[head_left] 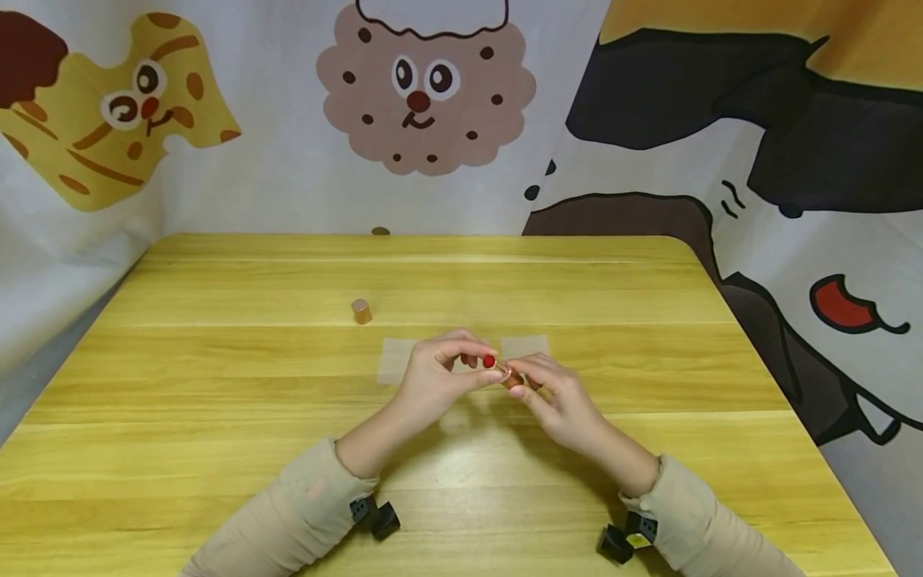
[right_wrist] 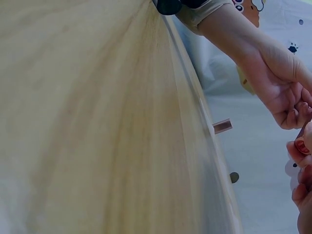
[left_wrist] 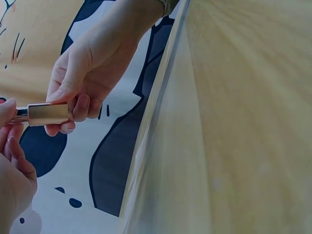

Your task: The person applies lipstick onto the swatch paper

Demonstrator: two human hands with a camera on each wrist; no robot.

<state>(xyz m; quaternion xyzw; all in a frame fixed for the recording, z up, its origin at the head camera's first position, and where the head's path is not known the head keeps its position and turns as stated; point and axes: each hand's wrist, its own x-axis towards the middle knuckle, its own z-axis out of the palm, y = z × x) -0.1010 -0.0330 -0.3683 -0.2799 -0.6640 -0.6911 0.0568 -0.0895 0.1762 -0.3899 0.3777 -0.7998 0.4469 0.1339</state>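
Observation:
A lipstick (head_left: 513, 378) with a bared red tip is held in the air over the table's middle, tilted with the tip toward the left. My left hand (head_left: 438, 370) pinches its upper part near the red tip between thumb and fingers. The fingers of my right hand (head_left: 561, 398) grip the copper-gold base. In the left wrist view the shiny base (left_wrist: 48, 114) shows between both hands. At the edge of the right wrist view, fingers hide most of the lipstick. Its cap (head_left: 361, 312) stands upright on the table, beyond and left of the hands.
Two pale, thin squares lie flat on the wooden table (head_left: 216, 385): a left square (head_left: 395, 361) and a right square (head_left: 525, 346), both partly behind the hands. A cartoon-printed curtain (head_left: 281, 160) hangs behind the table's far edge.

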